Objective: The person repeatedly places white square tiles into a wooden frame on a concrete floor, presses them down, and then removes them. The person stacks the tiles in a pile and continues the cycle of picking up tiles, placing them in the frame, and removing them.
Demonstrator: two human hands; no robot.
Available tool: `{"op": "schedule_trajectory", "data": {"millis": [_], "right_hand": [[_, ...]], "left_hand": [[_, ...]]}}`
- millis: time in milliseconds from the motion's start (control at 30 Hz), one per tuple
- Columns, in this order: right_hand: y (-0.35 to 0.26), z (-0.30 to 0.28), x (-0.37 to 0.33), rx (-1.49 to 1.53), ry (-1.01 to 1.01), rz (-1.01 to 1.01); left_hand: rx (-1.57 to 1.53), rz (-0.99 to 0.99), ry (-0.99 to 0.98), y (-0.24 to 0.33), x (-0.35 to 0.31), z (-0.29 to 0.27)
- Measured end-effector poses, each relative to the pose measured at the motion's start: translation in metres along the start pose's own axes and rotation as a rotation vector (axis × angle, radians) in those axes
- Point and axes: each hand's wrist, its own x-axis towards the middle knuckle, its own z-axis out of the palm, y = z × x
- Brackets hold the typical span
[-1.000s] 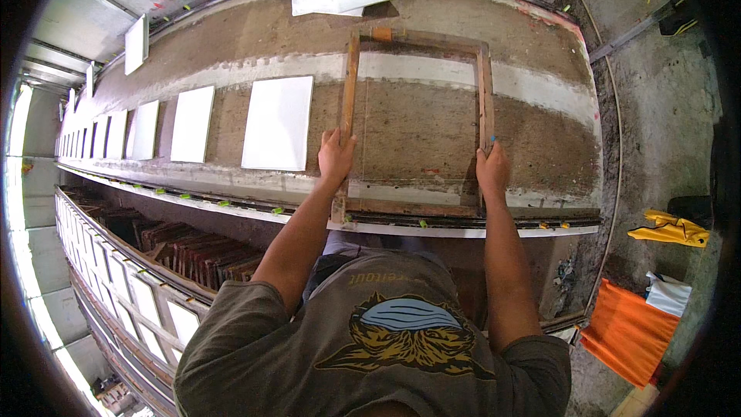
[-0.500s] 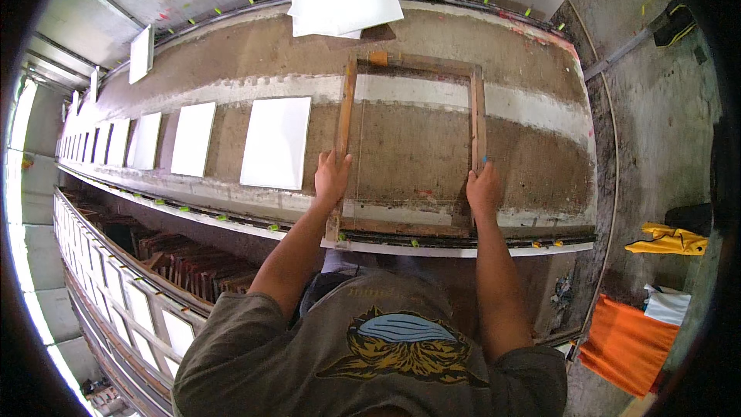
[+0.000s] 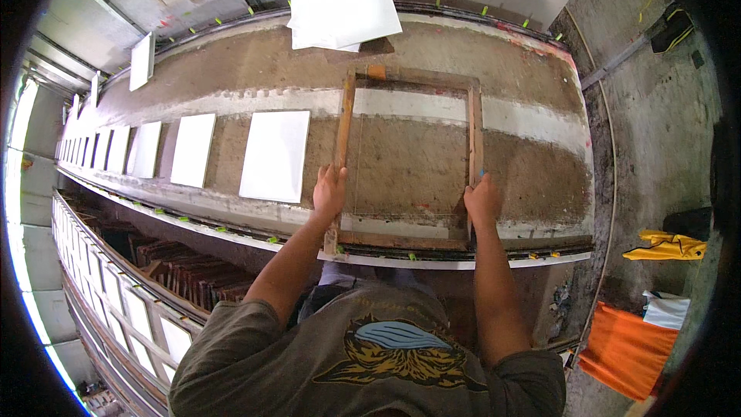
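A wooden screen-printing frame (image 3: 345,131), whose see-through middle shows the table beneath, lies on or just above the long stained table (image 3: 532,177). My left hand (image 3: 329,191) is closed round its left bar, low down. Gripping the right bar near a small blue spot, my right hand (image 3: 482,199) has its fingers wrapped round the wood. The near bar of the frame runs beside the table's front rail. Just left of the frame, a white sheet (image 3: 274,156) lies flat on the table.
More white sheets (image 3: 193,150) continue in a row to the left. Loose white sheets (image 3: 343,11) are piled at the far edge. Green clips (image 3: 272,240) dot the front rail. Several wooden frames (image 3: 193,272) are stored lower left; an orange cloth (image 3: 629,349) hangs at right.
The whole view has shifted slightly, so the table sits lower in the picture. Both hands keep their grip, and the frame shows no clear movement against the table.
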Motion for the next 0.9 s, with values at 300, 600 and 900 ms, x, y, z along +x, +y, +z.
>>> {"op": "schedule_trajectory", "data": {"millis": [300,600,900], "right_hand": [[0.012,0.019,0.018,-0.126,-0.041,-0.031],[-0.030,0.018,0.034,-0.198,0.153,-0.038],[-0.157,0.062,0.117,0.205,0.228,-0.457]], "left_hand": [[0.068,-0.049,-0.041,-0.004,0.004,0.001],[0.107,-0.098,0.052,0.024,0.044,-0.007],[0.005,0.108,0.101,0.051,0.145,0.020]]}}
